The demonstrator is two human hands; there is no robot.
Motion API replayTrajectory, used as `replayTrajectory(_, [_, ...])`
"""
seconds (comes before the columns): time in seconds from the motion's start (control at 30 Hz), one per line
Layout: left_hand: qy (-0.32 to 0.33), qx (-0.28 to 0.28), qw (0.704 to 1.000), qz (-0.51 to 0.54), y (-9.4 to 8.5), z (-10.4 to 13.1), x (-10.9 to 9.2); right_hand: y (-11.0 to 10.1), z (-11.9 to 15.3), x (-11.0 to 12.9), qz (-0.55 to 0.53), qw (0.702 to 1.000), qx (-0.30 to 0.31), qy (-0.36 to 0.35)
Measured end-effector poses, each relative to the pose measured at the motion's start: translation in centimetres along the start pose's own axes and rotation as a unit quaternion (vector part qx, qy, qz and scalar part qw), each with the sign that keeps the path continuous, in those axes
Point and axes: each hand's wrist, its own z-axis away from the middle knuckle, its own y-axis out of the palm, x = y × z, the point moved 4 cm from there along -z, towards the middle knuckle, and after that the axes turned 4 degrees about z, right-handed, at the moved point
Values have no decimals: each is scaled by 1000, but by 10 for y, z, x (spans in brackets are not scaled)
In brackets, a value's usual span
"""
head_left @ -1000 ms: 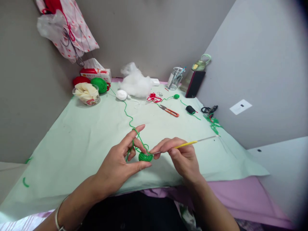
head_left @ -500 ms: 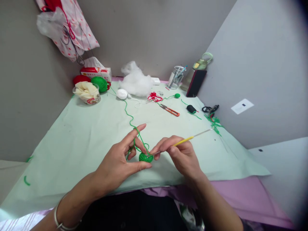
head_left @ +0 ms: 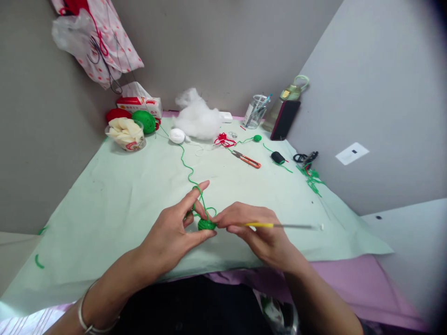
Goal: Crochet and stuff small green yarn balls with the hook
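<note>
Between the thumb and fingers of my left hand (head_left: 176, 228) is a small round green crochet piece (head_left: 206, 224). Green yarn (head_left: 189, 170) loops over the raised left index finger and trails back across the table. My right hand (head_left: 258, 230) is closed around a crochet hook (head_left: 260, 225) with a yellow grip. The hook lies nearly level, its far end pointing right. Its working tip is at the right side of the crochet piece, hidden by my right fingertips.
Thread snips (head_left: 247, 159), red yarn (head_left: 225, 139) and a black spool (head_left: 278, 157) lie beyond my hands. White stuffing (head_left: 197, 116) sits at the back, with a tub (head_left: 127, 135) and green ball (head_left: 145, 121) to its left. A phone (head_left: 285, 121) leans against a bottle (head_left: 293, 92) at right.
The hook has swung from sloping up to the right to nearly level, as my right hand turned. The crochet piece and left hand have shifted slightly left.
</note>
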Motion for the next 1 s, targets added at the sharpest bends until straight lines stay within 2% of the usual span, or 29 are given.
replayTrajectory(0.13, [6, -57, 998, 38, -1, -1, -5, 9, 6, 5, 104, 989, -67, -76])
replayTrajectory(0.23, [17, -83, 994, 68, 0, -1, -6, 16, 13, 3, 131, 977, -130, -110])
replayTrajectory(0.33, [40, -101, 990, 93, 3, 2, -1, 23, 19, 0, 165, 966, -155, -125])
replayTrajectory(0.43, [77, -120, 983, 111, 6, 7, 3, 26, 21, -1, 118, 962, -213, -120])
replayTrajectory(0.53, [136, -122, 976, 120, 6, 14, 4, 25, 18, -4, 13, 963, -261, -70])
replayTrajectory(0.63, [176, -90, 972, 123, 5, 17, 2, 24, 14, -7, -68, 957, -281, -19])
replayTrajectory(0.73, [159, -62, 976, 134, 4, 16, 2, 24, 13, -10, -118, 950, -289, 6])
replayTrajectory(1.0, [115, -108, 983, 90, 1, 11, 0, 26, 13, -5, -87, 958, -271, -12])
